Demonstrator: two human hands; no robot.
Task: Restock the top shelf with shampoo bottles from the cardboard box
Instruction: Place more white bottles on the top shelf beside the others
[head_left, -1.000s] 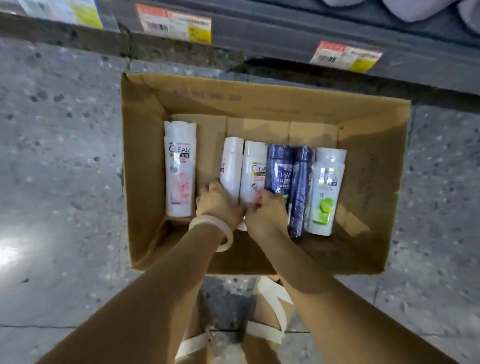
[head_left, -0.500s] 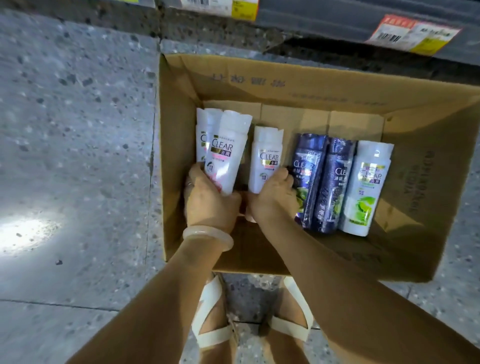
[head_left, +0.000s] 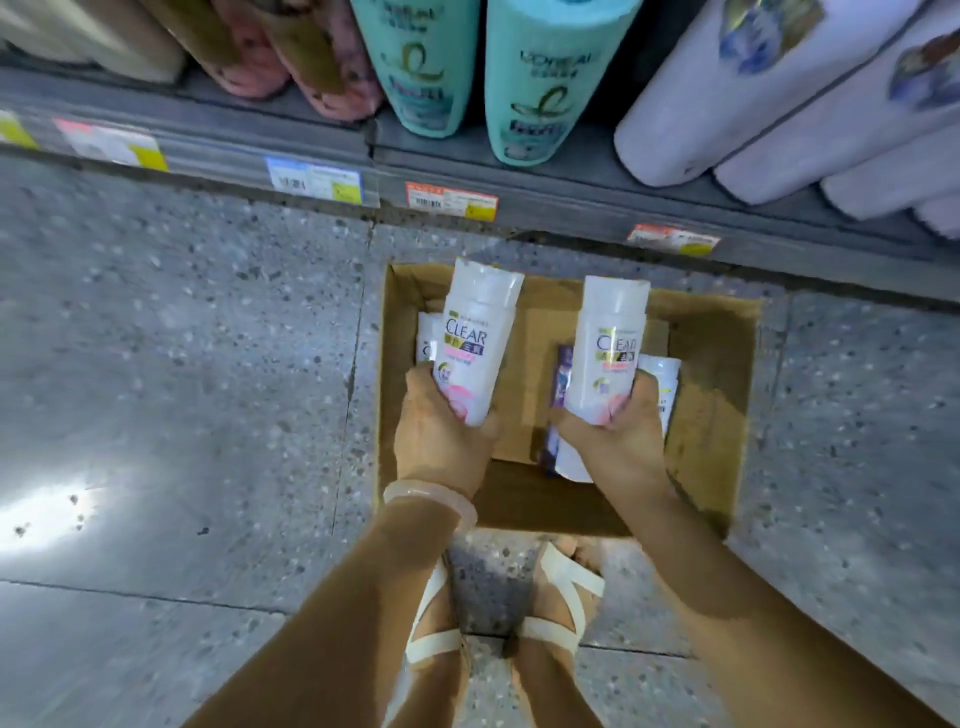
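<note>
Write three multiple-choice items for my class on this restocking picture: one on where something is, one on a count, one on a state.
1. Where does the cardboard box stand?
A. on the floor by the person's feet
B. on a shelf
C. on a trolley

2. How many bottles are held in all?
A. one
B. two
C. four

3. How is the left hand?
A. flat on the box
B. hanging idle
C. gripping a white bottle

Answers: 1 A, since the box sits on the speckled floor below the shelf edge. 2 B, as the left hand holds one white bottle and the right hand another. 3 C, because its fingers curl round the bottle's base.
</note>
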